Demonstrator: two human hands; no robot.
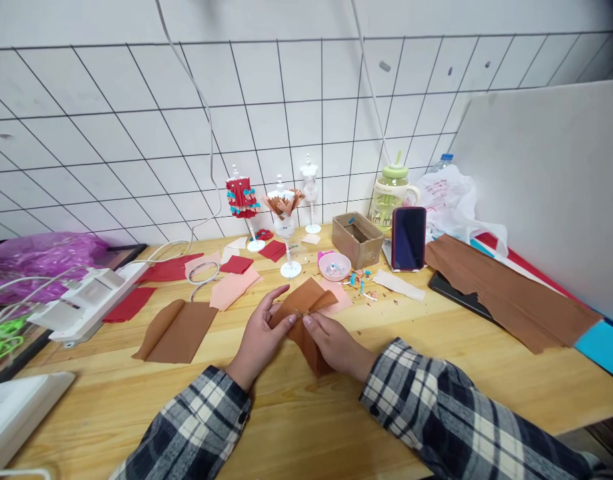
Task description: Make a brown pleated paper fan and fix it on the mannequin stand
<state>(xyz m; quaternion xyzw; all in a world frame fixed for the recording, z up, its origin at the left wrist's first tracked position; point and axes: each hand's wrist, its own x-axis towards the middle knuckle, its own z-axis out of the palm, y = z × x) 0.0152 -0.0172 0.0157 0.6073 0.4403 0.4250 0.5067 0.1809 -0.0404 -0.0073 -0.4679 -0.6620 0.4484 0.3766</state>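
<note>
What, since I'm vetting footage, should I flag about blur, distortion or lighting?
Head view: wall tiles stretch and slant toward the edges; top right corner darkens; purple plastic glints; lighting otherwise fairly even; left hand and right hand look reasonably sharp.

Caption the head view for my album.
Both hands pinch brown fabric over a wooden table, before three small mannequins.

Plaid flannel sleeves [426,400] in black, grey and cream, dark buttons at the cuffs [389,377], bare hands
</note>
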